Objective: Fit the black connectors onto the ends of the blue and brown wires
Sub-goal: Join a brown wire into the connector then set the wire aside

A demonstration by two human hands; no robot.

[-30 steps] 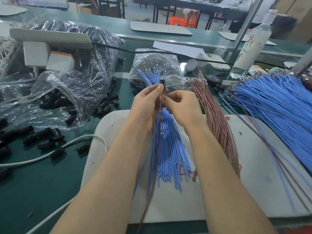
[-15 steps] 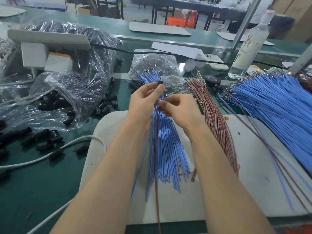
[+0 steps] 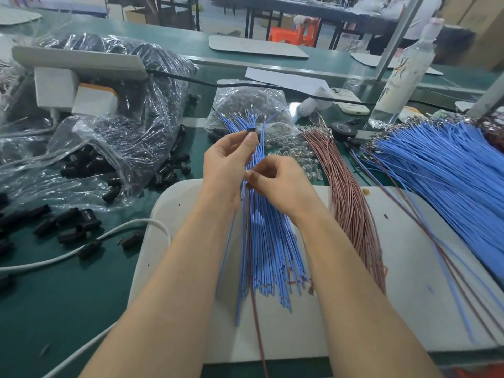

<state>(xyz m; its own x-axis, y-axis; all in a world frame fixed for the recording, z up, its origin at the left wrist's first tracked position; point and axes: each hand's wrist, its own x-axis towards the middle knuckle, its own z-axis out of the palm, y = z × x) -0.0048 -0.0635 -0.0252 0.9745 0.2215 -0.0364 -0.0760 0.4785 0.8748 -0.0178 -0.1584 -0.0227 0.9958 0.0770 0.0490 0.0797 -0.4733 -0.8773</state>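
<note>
Holding a black connector (image 3: 251,131) between thumb and fingertips, the left hand (image 3: 227,162) sits just beyond the far edge of the white board (image 3: 409,282), approx. mid-width. Only the connector's top shows above the thumb, so which way its open end faces can't be confirmed.

The right hand (image 3: 281,184) is just below and nearer the person. Thumb and forefinger pinch the wire pair (image 3: 255,320), one blue and one brown; the other fingers are curled in. The hands are nearly touching.

Key relation: the connector lies straight beyond the right-hand pinch, away from the body. The pair's long axis runs far-to-near, from the connector down across the board and past its near edge. Judgement: any push must go along that axis, with the right hand feeding and the left bracing.

Wire ends are hidden by fingers, so seating is unverified.

Stock: a blue bundle (image 3: 270,255) lies under the hands, with a brown bundle (image 3: 351,208) to its right. Spare connectors (image 3: 73,227) lie on the worktop (image 3: 68,296) off the board's left edge.
</note>
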